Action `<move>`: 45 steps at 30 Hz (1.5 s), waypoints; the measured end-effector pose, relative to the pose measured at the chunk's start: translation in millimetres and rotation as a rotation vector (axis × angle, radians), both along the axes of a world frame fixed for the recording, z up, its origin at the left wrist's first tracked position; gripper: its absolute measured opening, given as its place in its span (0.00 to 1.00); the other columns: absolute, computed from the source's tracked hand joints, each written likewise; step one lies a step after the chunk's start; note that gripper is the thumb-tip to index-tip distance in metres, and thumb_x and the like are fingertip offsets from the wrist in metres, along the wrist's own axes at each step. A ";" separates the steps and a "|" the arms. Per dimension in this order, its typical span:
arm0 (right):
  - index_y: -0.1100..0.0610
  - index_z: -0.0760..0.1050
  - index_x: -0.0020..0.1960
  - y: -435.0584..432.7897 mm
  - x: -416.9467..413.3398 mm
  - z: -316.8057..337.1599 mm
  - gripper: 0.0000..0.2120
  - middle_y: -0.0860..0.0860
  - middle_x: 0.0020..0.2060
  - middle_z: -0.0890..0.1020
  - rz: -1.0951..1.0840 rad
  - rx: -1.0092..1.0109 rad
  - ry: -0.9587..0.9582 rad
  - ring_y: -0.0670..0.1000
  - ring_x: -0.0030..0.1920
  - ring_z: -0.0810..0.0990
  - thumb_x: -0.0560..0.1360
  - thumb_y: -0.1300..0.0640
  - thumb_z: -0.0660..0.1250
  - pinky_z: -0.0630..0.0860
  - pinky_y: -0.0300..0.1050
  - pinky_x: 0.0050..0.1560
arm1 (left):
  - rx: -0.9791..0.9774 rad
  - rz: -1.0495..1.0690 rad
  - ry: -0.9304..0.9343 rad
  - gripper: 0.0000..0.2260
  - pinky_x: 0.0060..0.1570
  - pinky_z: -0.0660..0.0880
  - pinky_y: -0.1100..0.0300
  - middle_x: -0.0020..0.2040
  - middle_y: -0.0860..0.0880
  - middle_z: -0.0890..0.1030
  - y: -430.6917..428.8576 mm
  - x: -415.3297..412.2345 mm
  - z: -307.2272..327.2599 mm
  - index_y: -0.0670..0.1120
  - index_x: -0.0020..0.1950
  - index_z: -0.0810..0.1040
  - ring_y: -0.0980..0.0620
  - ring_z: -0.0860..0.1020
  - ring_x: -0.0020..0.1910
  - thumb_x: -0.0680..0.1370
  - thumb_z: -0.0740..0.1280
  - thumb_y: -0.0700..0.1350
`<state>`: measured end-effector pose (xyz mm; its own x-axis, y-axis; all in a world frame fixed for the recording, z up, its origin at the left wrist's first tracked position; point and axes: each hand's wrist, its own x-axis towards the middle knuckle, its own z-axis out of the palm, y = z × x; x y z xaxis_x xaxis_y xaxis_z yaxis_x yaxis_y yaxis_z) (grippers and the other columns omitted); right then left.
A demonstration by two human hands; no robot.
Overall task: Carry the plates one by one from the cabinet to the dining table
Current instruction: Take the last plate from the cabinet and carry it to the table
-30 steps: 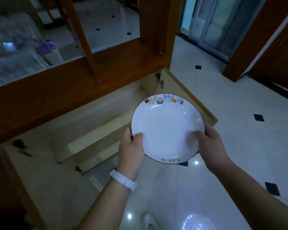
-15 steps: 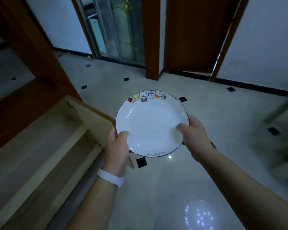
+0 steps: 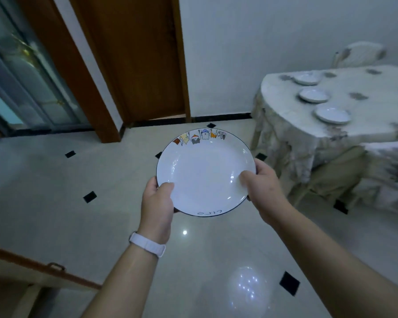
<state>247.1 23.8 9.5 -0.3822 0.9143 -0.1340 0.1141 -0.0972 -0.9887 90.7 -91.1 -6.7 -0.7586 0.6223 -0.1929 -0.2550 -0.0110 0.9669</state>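
Observation:
A white plate (image 3: 205, 173) with a dark rim and small cartoon figures along its far edge is held level in front of me, above the tiled floor. My left hand (image 3: 157, 203) grips its near-left rim, thumb on top. My right hand (image 3: 261, 187) grips the right rim the same way. The dining table (image 3: 363, 125), covered with a patterned cloth, stands at the right. Three white plates lie in a row on it: the nearest (image 3: 333, 114), the middle one (image 3: 314, 95) and the farthest (image 3: 307, 78).
The open cabinet door (image 3: 44, 269) shows at the lower left. A covered chair (image 3: 386, 177) stands before the table and another chair (image 3: 360, 55) behind it. A wooden door (image 3: 133, 58) and a glass sliding door (image 3: 21, 76) face me. Glossy tiled floor (image 3: 67, 214) lies between.
My view has swung right, away from the cabinet: the cabinet has slid to the lower left and the dining table with its plates has come into sight. Both hands keep the same hold on the plate.

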 end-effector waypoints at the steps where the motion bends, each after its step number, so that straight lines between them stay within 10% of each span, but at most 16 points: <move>1: 0.58 0.76 0.42 8.2 14.6 1.0 0.13 0.44 0.25 0.75 -0.046 0.000 0.000 0.44 0.23 0.68 0.71 0.70 0.56 0.63 0.34 0.23 | -0.003 -0.037 0.000 0.11 0.36 0.76 0.57 0.43 0.50 0.83 14.4 11.0 1.9 0.48 0.49 0.78 0.50 0.79 0.39 0.77 0.60 0.35; 13: 0.58 0.78 0.46 88.1 82.3 -10.0 0.13 0.51 0.33 0.79 -0.411 -0.045 0.018 0.50 0.29 0.72 0.71 0.70 0.57 0.67 0.36 0.22 | -0.051 -0.398 0.038 0.10 0.32 0.75 0.57 0.42 0.47 0.80 161.2 49.2 -4.7 0.40 0.53 0.77 0.47 0.77 0.37 0.75 0.60 0.35; 29: 0.51 0.79 0.47 307.1 -105.1 -18.2 0.16 0.48 0.36 0.82 -0.614 -0.080 0.004 0.50 0.33 0.76 0.72 0.67 0.58 0.70 0.42 0.34 | -0.055 -0.506 0.028 0.06 0.39 0.71 0.51 0.40 0.47 0.80 413.2 -138.1 -18.4 0.46 0.42 0.77 0.48 0.75 0.38 0.72 0.61 0.38; 38: 0.55 0.77 0.48 391.1 -140.2 -11.3 0.14 0.47 0.30 0.78 -0.648 -0.054 0.005 0.43 0.23 0.71 0.73 0.69 0.57 0.66 0.33 0.22 | -0.060 -0.613 0.177 0.10 0.37 0.70 0.54 0.40 0.48 0.80 517.6 -182.5 -10.7 0.44 0.47 0.78 0.48 0.74 0.37 0.69 0.61 0.43; 45: 0.53 0.78 0.46 491.5 -140.3 -42.2 0.14 0.52 0.38 0.83 -0.664 -0.109 0.000 0.53 0.35 0.77 0.73 0.68 0.58 0.71 0.39 0.30 | -0.126 -0.645 0.187 0.12 0.35 0.74 0.52 0.45 0.39 0.82 614.3 -182.1 -36.7 0.45 0.48 0.79 0.47 0.76 0.38 0.67 0.61 0.45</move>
